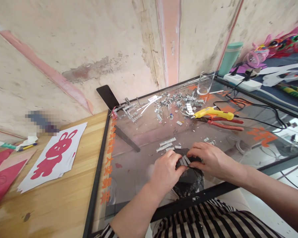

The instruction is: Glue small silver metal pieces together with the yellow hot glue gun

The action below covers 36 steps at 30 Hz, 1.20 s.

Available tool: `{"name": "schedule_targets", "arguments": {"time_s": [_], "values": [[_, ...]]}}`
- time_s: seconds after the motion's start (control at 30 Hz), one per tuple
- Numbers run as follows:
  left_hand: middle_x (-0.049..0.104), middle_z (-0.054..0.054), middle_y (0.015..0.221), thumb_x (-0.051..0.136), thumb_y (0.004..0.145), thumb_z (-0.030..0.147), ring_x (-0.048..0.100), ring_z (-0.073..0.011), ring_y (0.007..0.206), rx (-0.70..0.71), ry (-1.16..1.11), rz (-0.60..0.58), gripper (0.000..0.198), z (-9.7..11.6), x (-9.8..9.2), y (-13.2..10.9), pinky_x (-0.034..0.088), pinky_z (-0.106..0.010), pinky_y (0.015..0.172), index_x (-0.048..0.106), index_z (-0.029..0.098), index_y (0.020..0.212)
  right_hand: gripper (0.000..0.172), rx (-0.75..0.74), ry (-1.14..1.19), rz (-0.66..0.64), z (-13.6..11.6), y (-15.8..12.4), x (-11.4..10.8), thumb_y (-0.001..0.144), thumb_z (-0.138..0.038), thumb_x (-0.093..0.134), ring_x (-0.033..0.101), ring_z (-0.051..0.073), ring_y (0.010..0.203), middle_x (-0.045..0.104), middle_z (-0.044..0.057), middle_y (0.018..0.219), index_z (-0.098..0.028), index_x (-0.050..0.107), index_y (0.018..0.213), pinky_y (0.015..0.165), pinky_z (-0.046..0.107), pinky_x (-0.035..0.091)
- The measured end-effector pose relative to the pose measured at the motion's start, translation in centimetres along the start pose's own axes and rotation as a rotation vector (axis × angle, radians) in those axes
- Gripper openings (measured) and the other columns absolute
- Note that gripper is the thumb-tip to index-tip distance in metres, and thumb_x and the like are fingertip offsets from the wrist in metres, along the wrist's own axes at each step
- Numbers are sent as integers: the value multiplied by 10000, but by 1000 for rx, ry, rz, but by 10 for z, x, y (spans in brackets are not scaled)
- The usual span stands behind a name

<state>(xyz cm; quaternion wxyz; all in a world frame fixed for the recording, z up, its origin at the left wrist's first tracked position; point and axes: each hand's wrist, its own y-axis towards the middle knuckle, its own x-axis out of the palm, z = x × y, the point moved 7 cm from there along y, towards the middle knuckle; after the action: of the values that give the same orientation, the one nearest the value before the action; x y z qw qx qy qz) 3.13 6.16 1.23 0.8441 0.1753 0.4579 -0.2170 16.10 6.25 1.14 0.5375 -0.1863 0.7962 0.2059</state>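
Note:
Near the front edge of the glass tabletop, my left hand [167, 168] and my right hand [211, 160] pinch a small grey segmented strip [184, 161] between thumbs and fingers. Its exact kind is hard to make out, and the fingers cover its ends. Several similar silvery strips [167, 144] lie just beyond my left hand. Under the hands there is a dark, shiny bag-like thing [191, 183]; I cannot tell whether it is on or beneath the glass. A few small grey bits [210, 140] lie beyond my right hand.
Farther back are a pile of small metal pieces [178, 100], a yellow glue gun [213, 113], red-handled pliers [225, 124], a drinking glass [205, 82] and a leaning black phone [108, 96]. A power strip [242, 82] sits right; paper with a red rabbit [54, 155] lies left.

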Motion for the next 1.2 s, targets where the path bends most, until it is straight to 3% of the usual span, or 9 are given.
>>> {"name": "schedule_targets", "arguments": {"time_s": [0.43,0.67,1.2], "values": [[608,-24,863,705,753,379,588,-178,762,-17,-25,-13,288,-1,0,2,428,-269,660,657,186,962,192,30,104,-73,7,4,-7,757,-215,678,602,204,808,645,35,880,-201,630,942,724,322,389],[598,-15,863,659,796,287,594,-173,780,-9,-7,-11,178,0,0,1,428,-264,669,658,196,949,196,7,88,-87,3,7,-2,765,-179,657,605,203,802,643,40,878,-204,648,959,725,319,382],[593,-14,881,633,800,263,596,-172,788,-23,1,-9,213,1,0,1,446,-268,694,633,208,1005,184,-2,102,-33,-1,7,-2,752,-168,637,594,182,751,655,22,828,-211,643,931,698,308,342]]}}
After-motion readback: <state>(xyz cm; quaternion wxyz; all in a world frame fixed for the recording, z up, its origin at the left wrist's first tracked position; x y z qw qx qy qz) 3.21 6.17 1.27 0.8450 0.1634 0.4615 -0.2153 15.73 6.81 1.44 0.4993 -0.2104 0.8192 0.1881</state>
